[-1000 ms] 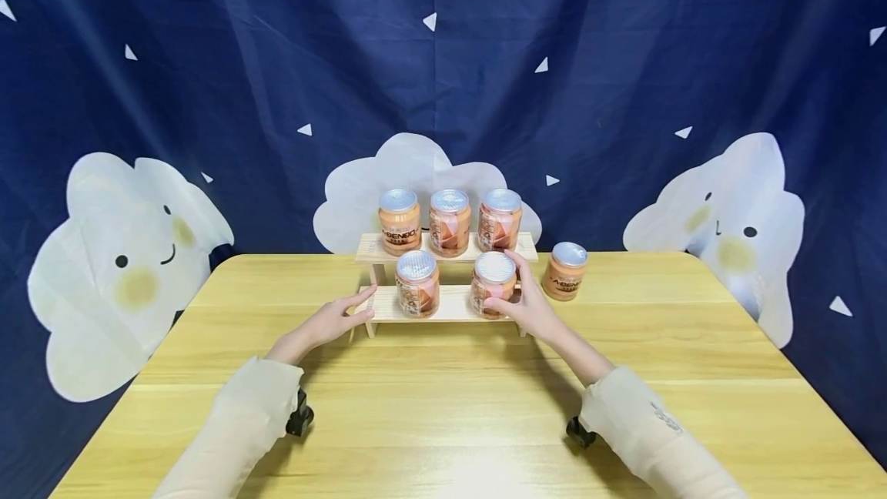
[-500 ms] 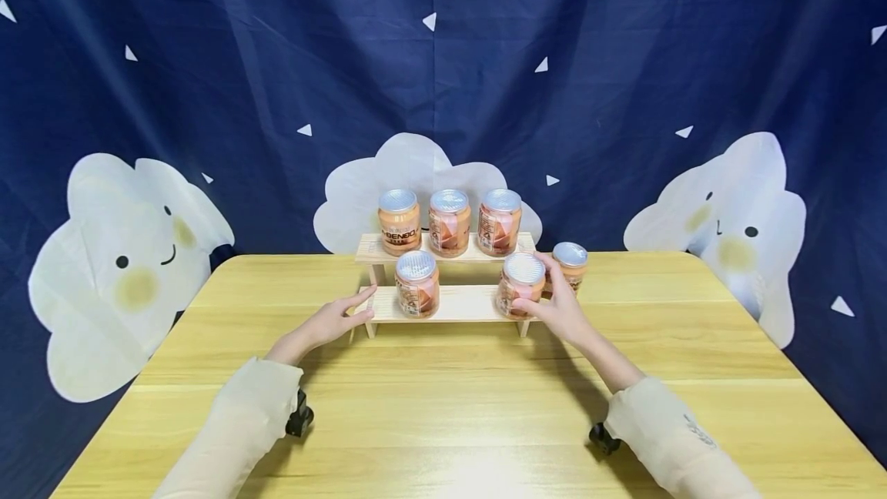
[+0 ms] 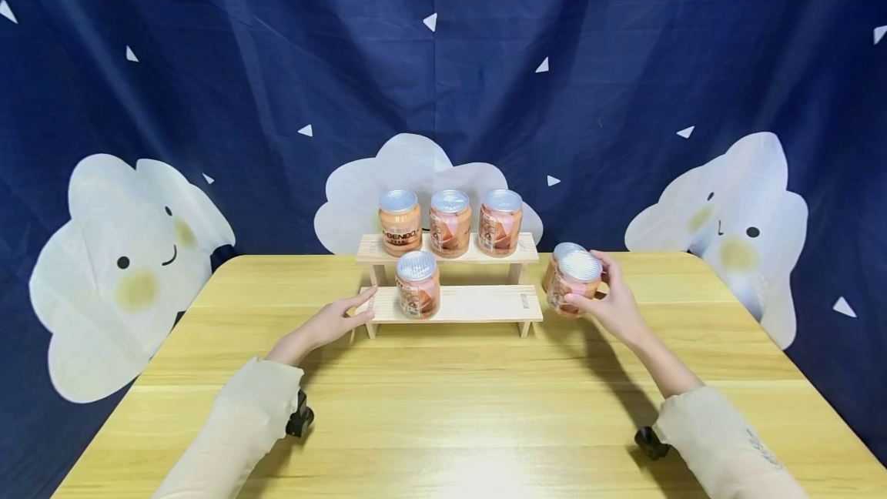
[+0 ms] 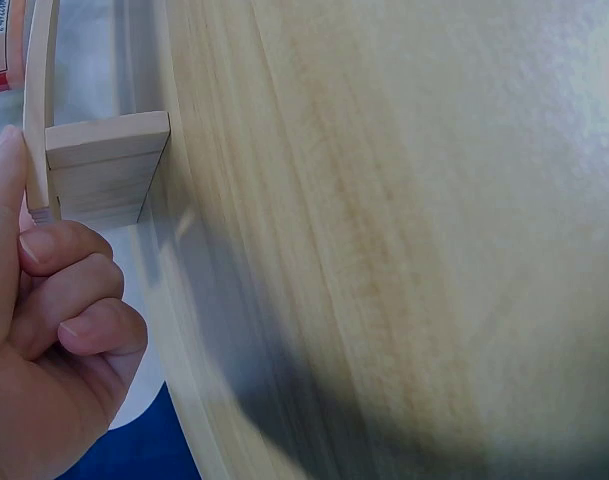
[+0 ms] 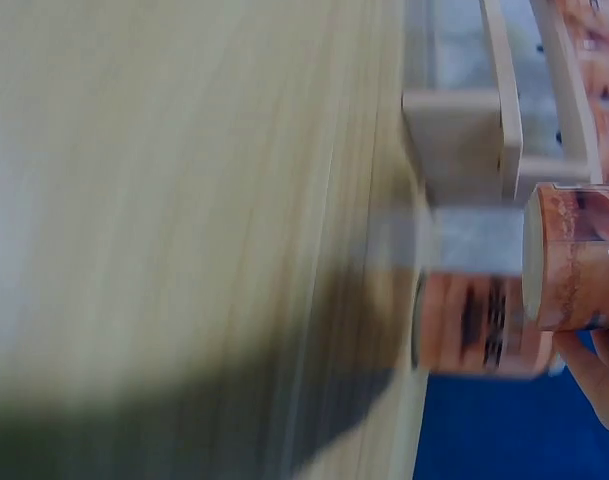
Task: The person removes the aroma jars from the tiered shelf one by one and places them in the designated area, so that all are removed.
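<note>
My right hand grips a glass jar of orange food with a silver lid, off the right end of the two-step wooden display rack. In the right wrist view that jar is raised off the table. Behind it stands a second, similar jar, mostly hidden in the head view. At the rack's left end my left hand pinches the lower shelf board; its other fingers are curled in the left wrist view. One jar stands on the left part of the lower shelf.
Along the upper shelf stand three more jars, a left one, a middle one and a right one. The rack sits toward the back of a wooden table. A dark blue curtain with cloud faces hangs behind.
My right hand has lifted the jar from the right of the lower shelf and carried it rightward, in front of the jar on the table. The left hand has stayed put.
</note>
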The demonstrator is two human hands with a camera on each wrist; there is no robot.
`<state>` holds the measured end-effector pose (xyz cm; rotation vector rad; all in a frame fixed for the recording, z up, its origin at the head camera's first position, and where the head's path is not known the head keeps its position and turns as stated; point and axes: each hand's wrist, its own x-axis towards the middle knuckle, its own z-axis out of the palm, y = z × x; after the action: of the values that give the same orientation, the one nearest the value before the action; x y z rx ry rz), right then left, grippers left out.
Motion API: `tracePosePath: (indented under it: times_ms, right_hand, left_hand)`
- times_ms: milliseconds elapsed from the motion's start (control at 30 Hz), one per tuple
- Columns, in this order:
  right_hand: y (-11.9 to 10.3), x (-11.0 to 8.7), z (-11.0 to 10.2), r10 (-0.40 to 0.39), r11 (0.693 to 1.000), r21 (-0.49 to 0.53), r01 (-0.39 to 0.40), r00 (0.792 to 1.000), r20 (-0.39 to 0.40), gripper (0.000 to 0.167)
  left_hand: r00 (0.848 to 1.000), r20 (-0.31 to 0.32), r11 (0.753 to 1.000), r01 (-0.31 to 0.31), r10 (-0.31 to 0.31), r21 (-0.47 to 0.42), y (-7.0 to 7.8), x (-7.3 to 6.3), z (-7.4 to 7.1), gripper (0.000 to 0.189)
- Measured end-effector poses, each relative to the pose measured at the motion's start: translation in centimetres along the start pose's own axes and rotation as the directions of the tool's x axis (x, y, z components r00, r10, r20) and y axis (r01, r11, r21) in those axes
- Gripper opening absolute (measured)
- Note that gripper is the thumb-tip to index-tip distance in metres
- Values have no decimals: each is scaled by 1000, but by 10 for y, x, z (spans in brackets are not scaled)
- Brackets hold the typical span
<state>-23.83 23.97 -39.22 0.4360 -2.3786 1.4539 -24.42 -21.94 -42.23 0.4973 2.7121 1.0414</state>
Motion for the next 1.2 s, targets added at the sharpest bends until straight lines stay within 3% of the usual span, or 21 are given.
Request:
tracePosePath:
  times_ms: [267, 533, 800, 1200]
  right_hand:
    - [-5, -4, -27, -22, 998, -58, 20, 999, -29, 67]
    - [47, 5, -43, 73, 992, -100, -74, 997, -17, 74]
    - [62, 10, -46, 119, 988, -98, -117, 993, 16, 75]
    - [65, 19, -48, 148, 983, -118, -141, 988, 52, 75]
  left_hand:
    - [1000, -1, 1000, 0, 0, 4, 1, -1, 0, 61]
    - [1000, -3, 1000, -5, 5, 8, 3, -1, -1, 60]
    - [1000, 4, 1000, 3, -3, -6, 4, -2, -1, 60]
    - [1000, 4, 1000, -1, 1, 4, 2, 0, -1, 61]
